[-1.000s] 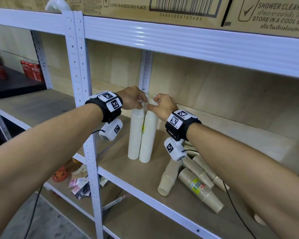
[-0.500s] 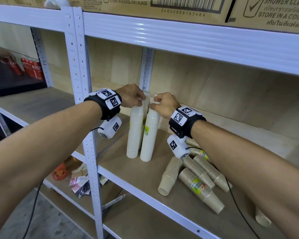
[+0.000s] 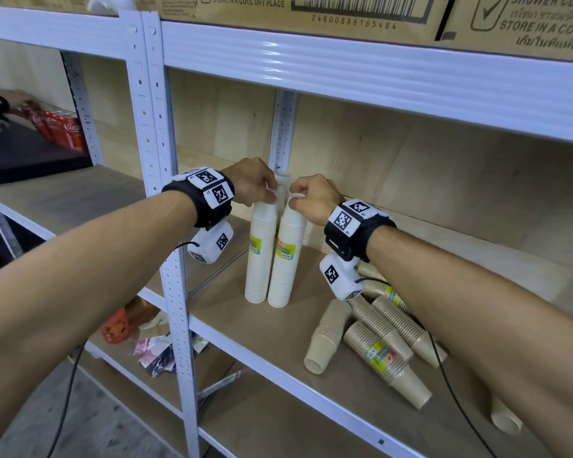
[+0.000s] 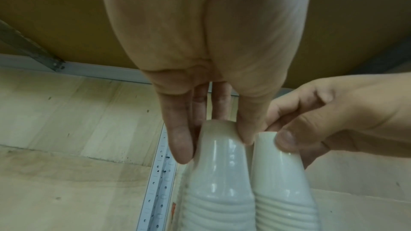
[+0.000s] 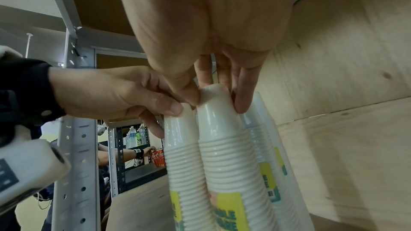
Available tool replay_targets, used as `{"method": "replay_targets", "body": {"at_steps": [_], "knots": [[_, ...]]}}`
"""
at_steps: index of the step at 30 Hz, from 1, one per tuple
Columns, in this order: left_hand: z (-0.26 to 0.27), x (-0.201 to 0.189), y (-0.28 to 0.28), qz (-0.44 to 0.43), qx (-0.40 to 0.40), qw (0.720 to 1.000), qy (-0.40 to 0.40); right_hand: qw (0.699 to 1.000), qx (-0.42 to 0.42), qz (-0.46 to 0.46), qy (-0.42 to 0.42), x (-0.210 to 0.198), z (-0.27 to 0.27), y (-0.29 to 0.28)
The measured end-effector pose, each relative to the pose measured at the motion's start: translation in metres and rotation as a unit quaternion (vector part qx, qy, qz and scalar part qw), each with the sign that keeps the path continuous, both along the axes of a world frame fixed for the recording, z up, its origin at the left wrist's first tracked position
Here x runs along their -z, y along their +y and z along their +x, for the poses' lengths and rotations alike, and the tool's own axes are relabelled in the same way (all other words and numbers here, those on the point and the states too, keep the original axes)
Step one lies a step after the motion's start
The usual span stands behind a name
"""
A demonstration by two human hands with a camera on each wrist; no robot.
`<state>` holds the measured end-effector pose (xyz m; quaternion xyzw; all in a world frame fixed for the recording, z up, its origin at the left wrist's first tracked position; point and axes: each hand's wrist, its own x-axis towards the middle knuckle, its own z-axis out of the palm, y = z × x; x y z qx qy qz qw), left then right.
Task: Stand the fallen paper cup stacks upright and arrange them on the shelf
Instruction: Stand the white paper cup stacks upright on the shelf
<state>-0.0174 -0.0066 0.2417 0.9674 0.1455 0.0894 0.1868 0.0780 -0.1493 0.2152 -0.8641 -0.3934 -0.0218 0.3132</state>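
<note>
A: Where are the hands?

B: Both arms reach out over the shelf (image 3: 232, 328). The left hand (image 3: 252, 185) is on top of the left white cup stack (image 3: 258, 256). The right hand (image 3: 315, 200) is on top of the right white cup stack (image 3: 286, 259).

A: Is each grip closed?

B: Yes. The left grip has its fingers (image 4: 180, 140) pointing down, pinching the top cup of its stack from both sides. The right grip does the same, with its fingers (image 5: 244, 92) bent around the top of its stack.

A: Are those stacks standing?

B: They stand upright, side by side, and lean in so they touch near the top. A third white stack (image 5: 266, 129) stands just behind them, near the back wall.

A: And the other cups?

B: The brown cup stacks (image 3: 377, 338) lie fallen on the shelf, under the right arm. One loose cup (image 3: 505, 419) lies on its side farther right.
</note>
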Motion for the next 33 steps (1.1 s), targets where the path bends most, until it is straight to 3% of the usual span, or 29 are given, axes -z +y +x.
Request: {"method": "replay_targets", "body": {"at_steps": [10,22,26,33], "knots": [[0.003,-0.001,0.001,0.000,0.024,1.000,0.010,1.000,0.008,0.004,-0.001,0.000,0.001,0.001],[0.006,-0.002,0.001,0.017,-0.010,1.000,0.006,0.999,-0.021,0.021,0.010,0.000,0.000,-0.001],[0.007,-0.011,-0.005,0.068,-0.003,0.997,-0.018,1.000,-0.016,0.020,0.014,-0.002,0.002,-0.008],[0.012,-0.043,-0.041,0.064,0.056,0.994,-0.073,1.000,0.018,0.019,0.005,-0.007,0.013,-0.043]]}}
